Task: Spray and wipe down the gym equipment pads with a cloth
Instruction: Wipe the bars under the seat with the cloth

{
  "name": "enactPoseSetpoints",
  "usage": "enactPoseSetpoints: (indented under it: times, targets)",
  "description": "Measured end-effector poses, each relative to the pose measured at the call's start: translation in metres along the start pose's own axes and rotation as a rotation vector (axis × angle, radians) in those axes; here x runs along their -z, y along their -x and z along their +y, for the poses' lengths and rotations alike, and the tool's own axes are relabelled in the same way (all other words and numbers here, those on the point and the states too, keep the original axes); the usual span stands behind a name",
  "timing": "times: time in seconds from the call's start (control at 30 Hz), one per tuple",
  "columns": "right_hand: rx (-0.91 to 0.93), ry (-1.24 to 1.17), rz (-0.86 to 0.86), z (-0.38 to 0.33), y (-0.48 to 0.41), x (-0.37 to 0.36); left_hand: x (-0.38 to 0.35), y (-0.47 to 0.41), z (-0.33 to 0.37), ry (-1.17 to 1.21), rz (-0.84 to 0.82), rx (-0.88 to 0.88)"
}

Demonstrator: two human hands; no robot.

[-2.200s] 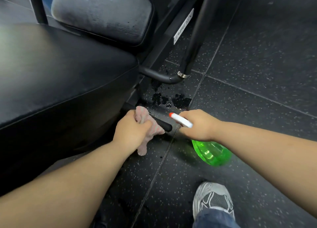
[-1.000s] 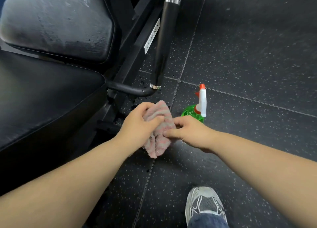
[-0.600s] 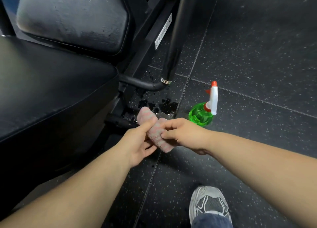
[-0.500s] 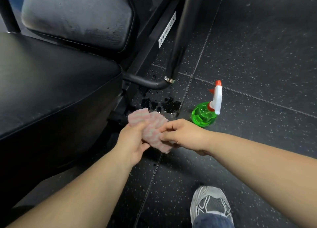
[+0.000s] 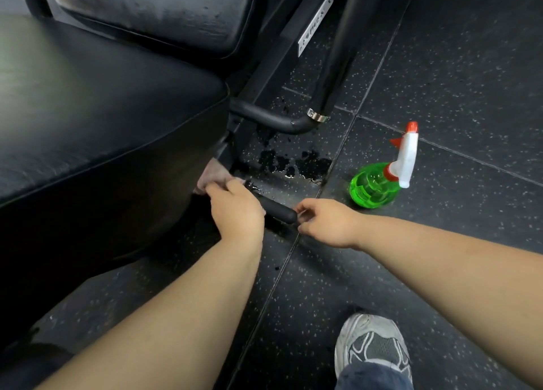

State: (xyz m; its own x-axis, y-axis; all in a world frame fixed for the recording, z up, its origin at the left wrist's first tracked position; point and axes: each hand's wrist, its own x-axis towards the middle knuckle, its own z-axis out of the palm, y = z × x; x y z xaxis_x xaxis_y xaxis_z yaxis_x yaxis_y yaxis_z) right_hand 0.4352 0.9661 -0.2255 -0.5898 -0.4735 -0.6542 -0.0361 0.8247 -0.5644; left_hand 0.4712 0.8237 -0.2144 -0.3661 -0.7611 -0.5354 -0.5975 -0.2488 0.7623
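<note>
My left hand (image 5: 236, 210) grips the pink cloth (image 5: 212, 176) and wraps it around a short black handle bar (image 5: 277, 210) low under the big black seat pad (image 5: 97, 102). Most of the cloth is hidden under my hand and the pad's edge. My right hand (image 5: 324, 222) sits at the free end of the bar, its fingers curled loosely by the tip; whether it touches the bar is unclear. The green spray bottle (image 5: 374, 185) with a white and red trigger head stands on the floor to the right, apart from both hands.
A second black pad (image 5: 164, 10) sits behind the seat. A black frame tube (image 5: 270, 118) and a padded upright handle (image 5: 343, 57) rise beside it. A wet patch (image 5: 296, 163) darkens the speckled rubber floor. My grey shoe (image 5: 373, 342) is at the bottom.
Earlier both hands held the cloth between them after the bottle was set on the floor. Now the left hand has carried the cloth onto the low bar and the right hand has let go of it.
</note>
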Motion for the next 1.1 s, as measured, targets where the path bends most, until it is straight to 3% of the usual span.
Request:
enactPoseSetpoints:
  times: [0.1,0.13,0.23,0.33,0.43,0.63,0.77,1.03,1.1]
  targets:
    - [-0.016,-0.048,-0.010,0.008,-0.004,0.000,-0.001,0.002,-0.001,-0.348,0.011,-0.233]
    - [-0.021,-0.057,-0.010,0.009,-0.005,-0.001,-0.003,0.004,0.000,-0.398,0.029,-0.236]
    - [-0.044,-0.106,-0.017,0.009,-0.013,0.001,-0.008,0.003,-0.012,-0.361,0.050,-0.249]
    - [-0.165,-0.467,-0.069,0.005,-0.021,0.004,-0.006,0.036,-0.042,-0.365,-0.105,-0.299]
    - [-0.221,-0.626,-0.031,0.003,-0.024,0.006,-0.016,0.075,-0.067,-0.206,-0.189,-0.138]
    - [-0.246,-0.718,-0.081,0.001,-0.019,0.013,0.000,0.008,-0.023,0.302,0.244,0.072]
    - [-0.217,-0.614,-0.116,-0.003,-0.022,0.003,0.002,-0.017,-0.005,0.574,-0.009,0.364]
    - [-0.242,-0.716,-0.114,-0.002,-0.015,-0.002,-0.034,0.009,-0.026,0.318,0.014,0.156]
    - [-0.241,-0.694,-0.102,0.000,-0.015,0.000,-0.033,0.015,-0.037,0.210,-0.078,0.174]
